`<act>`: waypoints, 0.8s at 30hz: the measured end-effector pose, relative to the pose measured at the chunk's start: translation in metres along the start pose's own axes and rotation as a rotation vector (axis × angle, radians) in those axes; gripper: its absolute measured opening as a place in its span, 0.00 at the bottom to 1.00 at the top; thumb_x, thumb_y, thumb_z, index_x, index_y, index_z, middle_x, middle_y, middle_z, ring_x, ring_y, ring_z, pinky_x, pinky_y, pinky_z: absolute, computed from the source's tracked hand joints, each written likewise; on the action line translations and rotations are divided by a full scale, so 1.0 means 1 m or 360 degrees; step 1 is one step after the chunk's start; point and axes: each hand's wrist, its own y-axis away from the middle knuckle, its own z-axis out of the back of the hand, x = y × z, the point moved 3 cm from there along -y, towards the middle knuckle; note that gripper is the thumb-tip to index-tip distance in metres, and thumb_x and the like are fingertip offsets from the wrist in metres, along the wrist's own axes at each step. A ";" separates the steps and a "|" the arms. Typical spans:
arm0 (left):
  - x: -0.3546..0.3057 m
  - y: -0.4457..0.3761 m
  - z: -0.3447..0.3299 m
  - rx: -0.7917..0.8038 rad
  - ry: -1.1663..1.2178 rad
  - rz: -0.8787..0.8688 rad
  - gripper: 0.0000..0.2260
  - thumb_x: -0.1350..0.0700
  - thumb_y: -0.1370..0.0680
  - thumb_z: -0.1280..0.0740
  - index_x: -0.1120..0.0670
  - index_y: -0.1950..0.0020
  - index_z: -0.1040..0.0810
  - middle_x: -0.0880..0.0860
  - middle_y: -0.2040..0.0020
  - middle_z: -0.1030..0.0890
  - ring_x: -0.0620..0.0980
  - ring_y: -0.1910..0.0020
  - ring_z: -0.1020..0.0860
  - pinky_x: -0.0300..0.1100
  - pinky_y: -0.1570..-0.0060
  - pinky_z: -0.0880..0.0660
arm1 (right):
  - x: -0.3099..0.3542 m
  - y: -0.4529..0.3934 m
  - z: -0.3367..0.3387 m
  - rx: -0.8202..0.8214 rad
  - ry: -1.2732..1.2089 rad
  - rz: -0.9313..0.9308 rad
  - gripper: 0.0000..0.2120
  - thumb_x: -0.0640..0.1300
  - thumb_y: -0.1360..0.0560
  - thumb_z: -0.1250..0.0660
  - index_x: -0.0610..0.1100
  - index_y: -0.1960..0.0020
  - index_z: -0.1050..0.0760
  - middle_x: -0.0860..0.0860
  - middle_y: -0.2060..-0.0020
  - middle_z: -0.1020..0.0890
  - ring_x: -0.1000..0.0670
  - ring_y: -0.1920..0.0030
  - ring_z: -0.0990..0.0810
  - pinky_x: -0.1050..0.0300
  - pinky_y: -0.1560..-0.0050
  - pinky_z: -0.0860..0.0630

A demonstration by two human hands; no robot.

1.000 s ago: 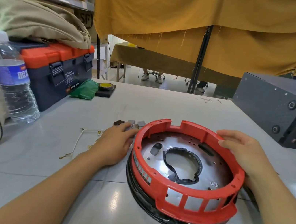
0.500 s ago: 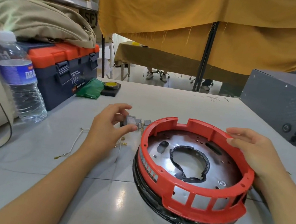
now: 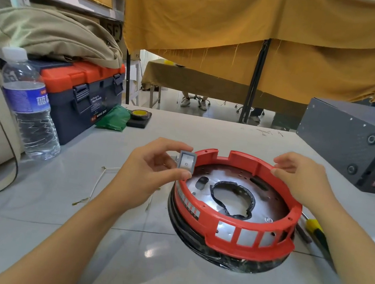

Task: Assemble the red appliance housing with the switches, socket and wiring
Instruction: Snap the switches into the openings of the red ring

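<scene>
The round red housing sits on a black base on the table, with a shiny metal plate and a black ring inside. My left hand holds a small grey rocker switch upright between thumb and fingers, just beside the housing's left rim. My right hand rests its fingertips on the far right rim of the housing. A thin white wire lies on the table left of my left hand.
A water bottle and a blue-orange toolbox stand at the left, with green cloth and a tape roll behind. A dark grey box stands at the right. A yellow-handled screwdriver lies right of the housing.
My left hand picked the grey switch off the table and raised it next to the housing rim. My right hand stayed on the rim.
</scene>
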 end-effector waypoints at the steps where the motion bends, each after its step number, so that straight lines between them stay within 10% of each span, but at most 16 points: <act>1: -0.002 0.002 -0.003 0.0027 0.0039 0.0022 0.16 0.61 0.33 0.26 0.50 0.47 0.19 0.51 0.57 0.19 0.47 0.62 0.22 0.39 0.62 0.23 | 0.007 0.000 0.003 -0.0053 0.0092 0.0063 0.09 0.40 0.27 0.30 0.42 0.46 0.21 0.45 0.50 0.17 0.47 0.52 0.20 0.59 0.48 0.29; 7: -0.013 0.020 -0.015 0.0237 0.0092 0.0048 0.16 0.54 0.34 0.27 0.52 0.46 0.20 0.48 0.49 0.18 0.55 0.55 0.19 0.42 0.56 0.19 | 0.067 0.053 0.010 0.0059 -0.0313 0.0444 0.03 0.49 0.26 0.32 0.53 0.56 0.20 0.60 0.62 0.17 0.63 0.59 0.21 0.79 0.60 0.32; 24: -0.024 0.050 -0.045 0.0541 -0.0315 -0.0207 0.13 0.55 0.34 0.23 0.51 0.51 0.19 0.48 0.62 0.18 0.46 0.65 0.17 0.40 0.61 0.20 | 0.066 0.107 0.005 0.0981 0.0003 0.0657 0.16 0.63 0.35 0.29 0.57 0.52 0.23 0.57 0.60 0.19 0.55 0.59 0.21 0.52 0.57 0.23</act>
